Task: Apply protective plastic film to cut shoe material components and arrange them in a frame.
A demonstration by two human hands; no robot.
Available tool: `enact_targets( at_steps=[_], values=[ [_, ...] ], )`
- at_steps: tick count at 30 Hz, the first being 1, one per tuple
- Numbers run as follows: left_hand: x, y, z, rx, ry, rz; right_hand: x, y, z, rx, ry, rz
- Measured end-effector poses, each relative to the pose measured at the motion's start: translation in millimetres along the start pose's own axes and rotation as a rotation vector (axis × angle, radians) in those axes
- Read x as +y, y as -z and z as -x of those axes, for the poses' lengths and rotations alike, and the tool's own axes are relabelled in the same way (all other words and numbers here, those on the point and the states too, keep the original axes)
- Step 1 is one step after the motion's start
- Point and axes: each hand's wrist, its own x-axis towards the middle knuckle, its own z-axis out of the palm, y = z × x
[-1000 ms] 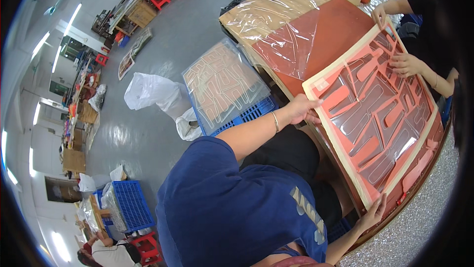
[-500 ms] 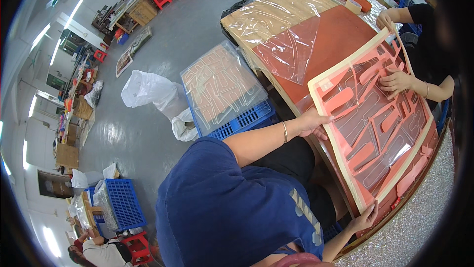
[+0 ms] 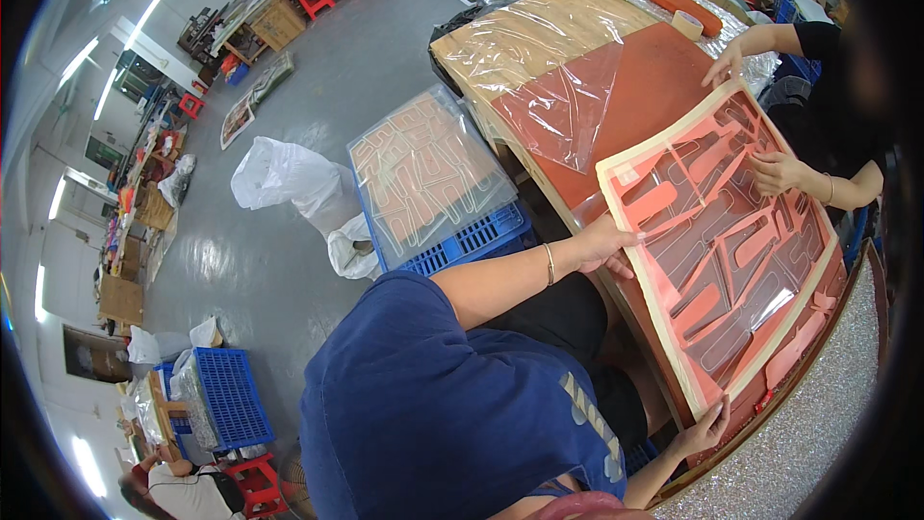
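Observation:
A clear plastic sheet [image 3: 707, 231] with salmon-pink cut-out shapes and a cream tape border lies tilted over the reddish-brown table. My left hand [image 3: 604, 243], a bracelet on its wrist, pinches the sheet's left edge with the thumb on top. At the near corner my right hand [image 3: 701, 429] grips the border, its fingers partly under the sheet. Opposite me, one hand of a co-worker [image 3: 731, 60] is at the far corner. The co-worker's other hand [image 3: 778, 174] touches the pink shapes near the right edge.
A similar patterned sheet [image 3: 428, 174] rests on a blue crate [image 3: 481, 236] left of the table. White bags [image 3: 289, 178] stand beside it. Clear film [image 3: 568, 101] covers part of the tabletop. Pink scraps [image 3: 801, 342] and a glittery silver surface [image 3: 789, 433] are at the near right.
The sheet's far right edge, raised and bent before, now lies flatter. The co-worker's upper hand has moved left and down; the other has shifted slightly. My hands keep their grips.

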Motion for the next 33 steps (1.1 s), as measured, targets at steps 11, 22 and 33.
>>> enact_targets(
  at_steps=[11,22,33],
  values=[
    [11,-8,9,0.0,-0.067,-0.063,-6,-2,1,0.014,0.001,-0.002],
    [23,-11,20,-0.022,-0.118,-0.025,-29,-1,-7,-0.069,-0.102,-0.072],
    [0,3,12,0.057,0.019,0.087,-54,-7,-3,-0.106,-0.395,-0.147]
  ],
)
